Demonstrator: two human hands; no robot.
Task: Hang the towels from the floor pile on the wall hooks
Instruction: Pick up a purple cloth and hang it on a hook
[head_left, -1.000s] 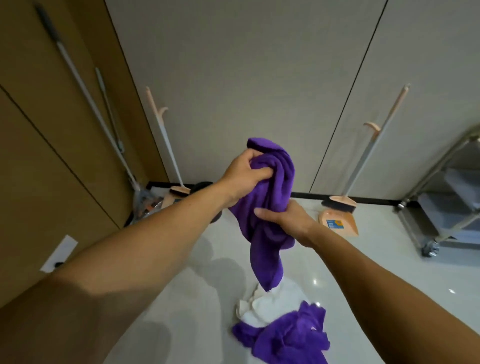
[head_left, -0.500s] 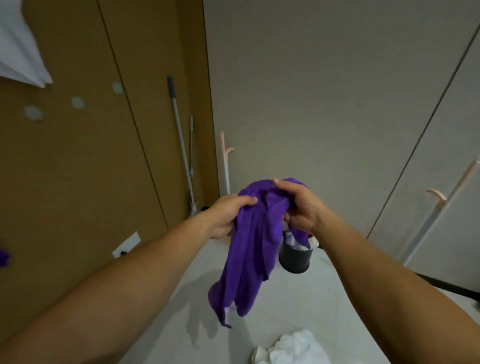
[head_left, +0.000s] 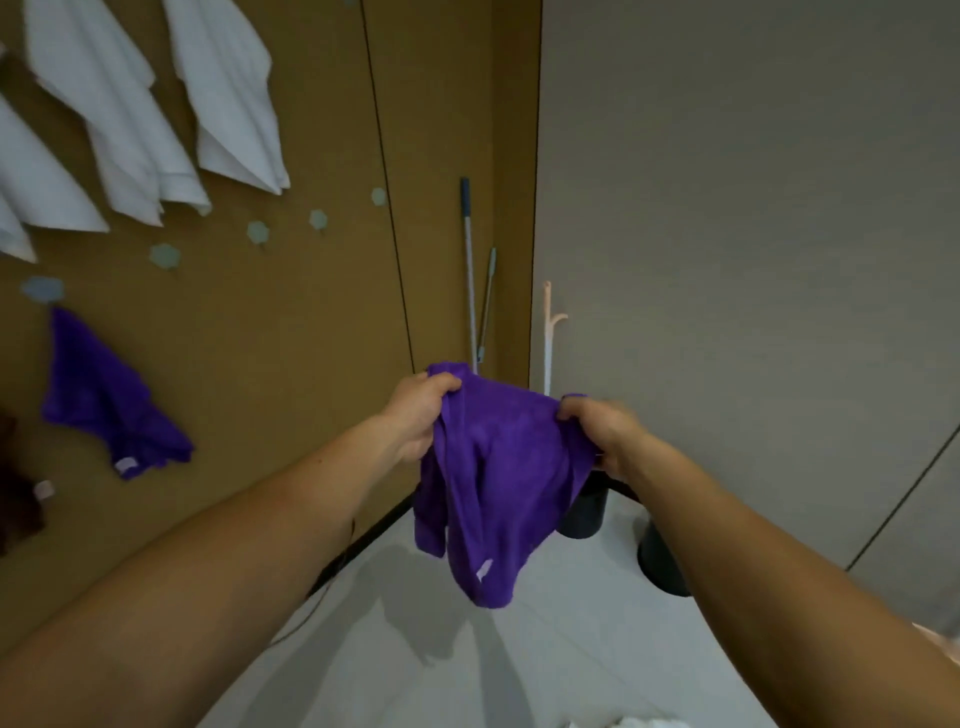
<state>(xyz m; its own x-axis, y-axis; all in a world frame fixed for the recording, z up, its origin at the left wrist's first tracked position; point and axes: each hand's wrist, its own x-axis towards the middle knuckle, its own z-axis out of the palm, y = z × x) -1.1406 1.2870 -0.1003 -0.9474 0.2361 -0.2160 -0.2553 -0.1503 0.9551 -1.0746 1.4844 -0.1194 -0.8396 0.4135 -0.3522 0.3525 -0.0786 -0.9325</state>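
Observation:
A purple towel (head_left: 498, 478) hangs spread between both hands in front of me. My left hand (head_left: 421, 415) grips its upper left edge and my right hand (head_left: 597, 431) grips its upper right edge. On the brown wall to the left, several white towels (head_left: 140, 119) hang from hooks, with another purple towel (head_left: 109, 405) below them. A row of pale hooks (head_left: 258, 232) with nothing on them runs between those towels. A bit of the white floor pile (head_left: 639, 722) shows at the bottom edge.
Two mop handles (head_left: 470, 270) lean in the corner, with a pink dustpan handle (head_left: 548, 332) beside them. A dark bin (head_left: 584, 512) stands on the floor behind the towel, another dark bin (head_left: 660, 564) to its right. A dark cloth (head_left: 15, 483) hangs at the far left.
My view has swung up and left from the floor pile to the brown wall. My hands have moved apart and spread the bunched purple towel open.

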